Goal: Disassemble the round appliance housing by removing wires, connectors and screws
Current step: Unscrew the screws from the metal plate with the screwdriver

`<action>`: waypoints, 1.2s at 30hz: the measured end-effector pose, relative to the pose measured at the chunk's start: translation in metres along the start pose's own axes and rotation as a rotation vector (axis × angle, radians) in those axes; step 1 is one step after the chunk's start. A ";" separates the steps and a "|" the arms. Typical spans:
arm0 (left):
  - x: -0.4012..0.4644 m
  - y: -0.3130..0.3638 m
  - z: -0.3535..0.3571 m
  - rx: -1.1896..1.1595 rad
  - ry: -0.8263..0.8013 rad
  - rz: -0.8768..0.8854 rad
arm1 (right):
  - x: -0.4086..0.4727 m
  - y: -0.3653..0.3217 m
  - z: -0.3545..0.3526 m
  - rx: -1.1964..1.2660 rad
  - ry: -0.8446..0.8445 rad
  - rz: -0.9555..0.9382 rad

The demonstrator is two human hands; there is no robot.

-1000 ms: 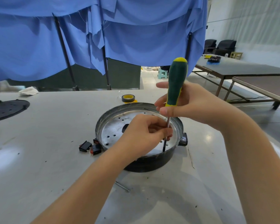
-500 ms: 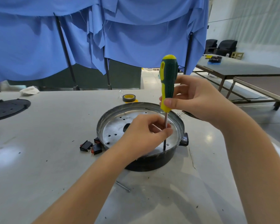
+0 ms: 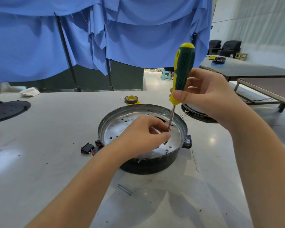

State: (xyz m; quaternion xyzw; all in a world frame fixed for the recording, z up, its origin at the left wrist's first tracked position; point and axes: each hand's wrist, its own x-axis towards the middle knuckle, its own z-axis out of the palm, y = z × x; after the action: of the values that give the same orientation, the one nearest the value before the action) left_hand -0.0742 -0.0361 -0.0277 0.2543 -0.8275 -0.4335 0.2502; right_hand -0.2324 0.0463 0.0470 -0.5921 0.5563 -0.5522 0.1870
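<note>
At the counter's [image 3: 56,145] centre, the stiff round black-walled metal appliance housing [image 3: 143,163] is best steadied by its rim, while the right hand [image 3: 209,96] grips the green-and-yellow screwdriver [image 3: 182,74] and left-hand fingers [image 3: 161,137] pinch its shaft near 3 o'clock.

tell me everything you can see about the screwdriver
The screwdriver has a dark green textured handle with a yellow cap and collar, and a slim bare metal shaft. It stands nearly upright, leaning slightly right at the top, over the round housing. The right hand grips the handle's lower part; the left hand pinches the shaft low down, hiding the tip.
</note>
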 end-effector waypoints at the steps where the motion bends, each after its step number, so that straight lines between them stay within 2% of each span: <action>1: 0.000 -0.001 -0.001 0.035 -0.021 -0.022 | 0.000 0.000 -0.001 -0.006 0.011 -0.003; 7: -0.001 -0.006 -0.003 0.214 -0.118 -0.136 | 0.002 0.005 -0.004 -0.161 0.014 -0.008; 13: -0.001 -0.006 -0.004 0.285 -0.245 -0.130 | 0.003 0.010 -0.001 -0.268 -0.029 0.013; 21: 0.001 -0.007 -0.001 0.259 -0.253 -0.142 | 0.004 0.012 -0.001 -0.304 -0.043 0.023; 36: -0.001 -0.004 0.003 0.379 -0.239 -0.085 | 0.004 0.012 0.004 -0.298 -0.050 0.036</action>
State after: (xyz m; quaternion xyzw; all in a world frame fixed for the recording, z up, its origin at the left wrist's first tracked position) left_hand -0.0748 -0.0360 -0.0329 0.2781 -0.9066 -0.3073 0.0796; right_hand -0.2351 0.0372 0.0376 -0.6168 0.6379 -0.4450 0.1208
